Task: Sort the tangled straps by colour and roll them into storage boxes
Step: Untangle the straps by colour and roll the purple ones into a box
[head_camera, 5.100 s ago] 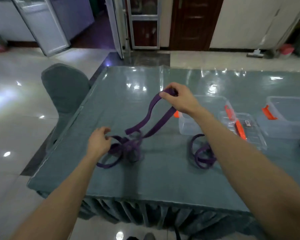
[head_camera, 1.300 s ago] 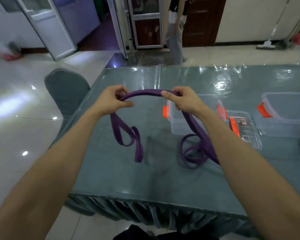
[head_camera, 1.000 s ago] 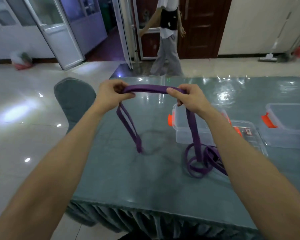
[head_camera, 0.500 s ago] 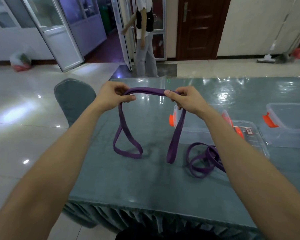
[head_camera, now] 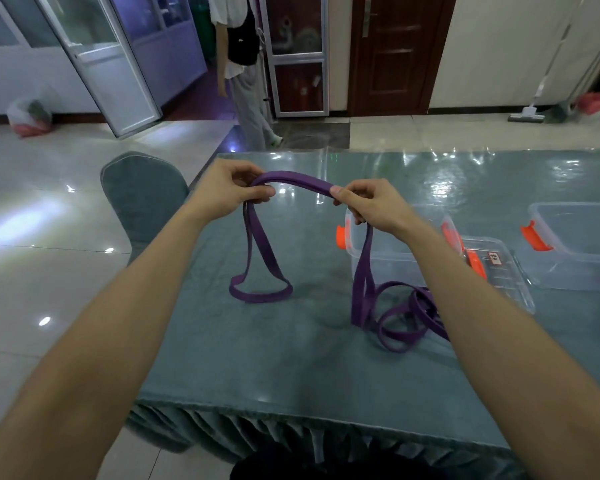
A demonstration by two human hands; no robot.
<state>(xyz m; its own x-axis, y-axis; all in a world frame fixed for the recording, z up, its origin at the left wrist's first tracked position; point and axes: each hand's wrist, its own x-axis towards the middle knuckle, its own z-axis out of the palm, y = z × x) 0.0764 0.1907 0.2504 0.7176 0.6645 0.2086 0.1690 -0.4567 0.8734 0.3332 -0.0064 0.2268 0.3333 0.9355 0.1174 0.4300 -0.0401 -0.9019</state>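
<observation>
A purple strap [head_camera: 293, 180] arches between my two hands above the table. My left hand [head_camera: 231, 188] pinches one side of it, and a loop hangs from there down to the tablecloth. My right hand [head_camera: 368, 204] pinches the other side, where a doubled length drops to the table. A second coil of purple strap [head_camera: 404, 318] lies on the cloth beside that hanging end, partly hidden by my right forearm. A clear storage box with orange latches [head_camera: 378, 258] stands open just behind my right hand.
A loose clear lid [head_camera: 499, 268] lies right of the box, and another clear box [head_camera: 575, 244] stands at the far right. The table [head_camera: 257, 358] has a grey-green cloth. A covered chair [head_camera: 141, 192] is at its left side. A person [head_camera: 243, 74] stands in the doorway beyond.
The loop under my left hand has sunk to rest on the cloth, and the doubled end under my right hand now touches the table next to the coil. The person behind moved left into the doorway.
</observation>
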